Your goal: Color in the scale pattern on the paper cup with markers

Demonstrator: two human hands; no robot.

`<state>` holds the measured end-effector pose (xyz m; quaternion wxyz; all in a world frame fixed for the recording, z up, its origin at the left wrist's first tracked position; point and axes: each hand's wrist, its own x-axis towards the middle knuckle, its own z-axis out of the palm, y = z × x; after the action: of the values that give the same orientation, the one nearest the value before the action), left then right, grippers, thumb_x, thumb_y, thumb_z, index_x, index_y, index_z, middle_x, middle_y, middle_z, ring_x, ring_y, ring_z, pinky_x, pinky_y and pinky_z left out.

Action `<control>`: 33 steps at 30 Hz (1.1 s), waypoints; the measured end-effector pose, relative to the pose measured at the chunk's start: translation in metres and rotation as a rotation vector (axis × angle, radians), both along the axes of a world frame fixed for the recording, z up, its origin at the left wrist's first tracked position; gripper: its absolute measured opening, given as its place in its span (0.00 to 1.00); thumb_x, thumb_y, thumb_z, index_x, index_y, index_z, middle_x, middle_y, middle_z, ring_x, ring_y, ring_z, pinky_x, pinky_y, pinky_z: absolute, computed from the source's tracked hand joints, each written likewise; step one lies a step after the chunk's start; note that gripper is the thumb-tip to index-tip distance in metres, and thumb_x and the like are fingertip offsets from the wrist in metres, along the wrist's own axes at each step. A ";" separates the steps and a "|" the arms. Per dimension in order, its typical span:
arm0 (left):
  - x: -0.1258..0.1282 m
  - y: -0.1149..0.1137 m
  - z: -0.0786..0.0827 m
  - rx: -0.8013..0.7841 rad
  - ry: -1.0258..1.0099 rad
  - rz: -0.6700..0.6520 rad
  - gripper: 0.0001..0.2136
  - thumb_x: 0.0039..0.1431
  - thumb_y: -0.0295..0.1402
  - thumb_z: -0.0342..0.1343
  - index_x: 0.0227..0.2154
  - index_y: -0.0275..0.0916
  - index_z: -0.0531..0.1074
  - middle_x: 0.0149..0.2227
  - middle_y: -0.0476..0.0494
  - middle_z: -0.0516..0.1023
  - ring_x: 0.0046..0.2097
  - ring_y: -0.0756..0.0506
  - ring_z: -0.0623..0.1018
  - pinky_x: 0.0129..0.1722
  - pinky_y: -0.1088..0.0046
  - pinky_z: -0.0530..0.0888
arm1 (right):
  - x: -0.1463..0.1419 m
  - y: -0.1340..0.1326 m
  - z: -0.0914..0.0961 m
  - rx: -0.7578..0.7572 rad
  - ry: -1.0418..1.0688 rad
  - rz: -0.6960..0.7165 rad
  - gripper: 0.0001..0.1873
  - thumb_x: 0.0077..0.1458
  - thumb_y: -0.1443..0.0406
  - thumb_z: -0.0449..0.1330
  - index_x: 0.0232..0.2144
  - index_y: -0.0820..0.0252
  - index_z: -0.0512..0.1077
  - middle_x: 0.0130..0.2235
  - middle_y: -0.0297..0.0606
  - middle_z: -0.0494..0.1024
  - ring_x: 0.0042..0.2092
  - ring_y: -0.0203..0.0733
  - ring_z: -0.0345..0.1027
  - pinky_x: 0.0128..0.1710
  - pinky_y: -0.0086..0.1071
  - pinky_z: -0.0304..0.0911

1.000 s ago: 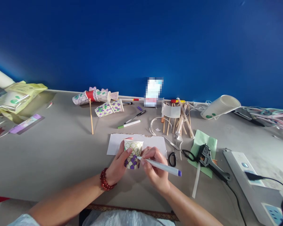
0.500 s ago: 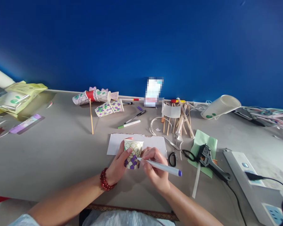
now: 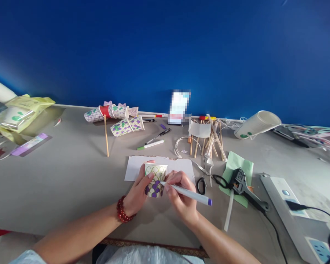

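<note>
Cup [image 3: 156, 171], scale-patterned and partly purple, is held near centre in the head view, by the white card [image 3: 132, 171]; left hand [image 3: 137, 192] wraps its left side, fingers closed on it; right hand [image 3: 183, 198] pinches a purple-ended marker [image 3: 199, 198], tip at the cup's wall; scissors [image 3: 201, 169] lie just right; glue gun [image 3: 240, 183] farther right; patterned cups [image 3: 126, 126] lie far and left.

Left hand [image 3: 136, 195] cupped, right hand [image 3: 185, 207] pinched, both apparently raised.

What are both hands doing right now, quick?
Left hand: closed, holding a scale-patterned white paper cup.
Right hand: closed, holding a slim white marker with a purple end.
</note>
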<state>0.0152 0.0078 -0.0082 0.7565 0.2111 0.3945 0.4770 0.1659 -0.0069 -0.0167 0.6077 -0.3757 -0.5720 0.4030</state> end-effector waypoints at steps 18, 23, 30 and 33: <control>0.000 -0.001 0.000 -0.013 -0.003 -0.002 0.26 0.57 0.45 0.69 0.55 0.44 0.70 0.44 0.45 0.83 0.47 0.42 0.83 0.46 0.69 0.78 | 0.000 0.001 -0.001 0.005 0.008 -0.003 0.07 0.64 0.68 0.59 0.32 0.54 0.68 0.26 0.30 0.68 0.29 0.39 0.62 0.31 0.34 0.61; 0.000 -0.001 0.002 -0.016 -0.002 -0.015 0.30 0.58 0.45 0.68 0.60 0.43 0.67 0.47 0.42 0.83 0.49 0.40 0.82 0.46 0.67 0.78 | -0.001 0.001 -0.001 0.001 -0.008 0.005 0.07 0.65 0.66 0.58 0.32 0.54 0.67 0.25 0.31 0.67 0.29 0.40 0.62 0.30 0.35 0.61; -0.001 0.000 -0.001 0.015 0.032 -0.026 0.25 0.60 0.45 0.66 0.57 0.44 0.71 0.45 0.44 0.83 0.46 0.43 0.82 0.46 0.69 0.77 | 0.000 0.000 -0.004 0.011 -0.010 0.002 0.08 0.66 0.64 0.57 0.32 0.54 0.67 0.25 0.32 0.68 0.29 0.41 0.63 0.31 0.37 0.63; 0.000 0.000 0.001 -0.004 0.016 -0.009 0.25 0.58 0.45 0.67 0.56 0.44 0.70 0.43 0.45 0.84 0.43 0.44 0.82 0.43 0.70 0.78 | 0.000 0.000 -0.003 -0.001 -0.017 -0.014 0.08 0.66 0.64 0.58 0.31 0.54 0.67 0.25 0.31 0.67 0.29 0.41 0.63 0.31 0.36 0.62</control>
<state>0.0151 0.0077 -0.0069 0.7560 0.2152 0.4006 0.4708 0.1663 -0.0064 -0.0201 0.6053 -0.3833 -0.5745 0.3957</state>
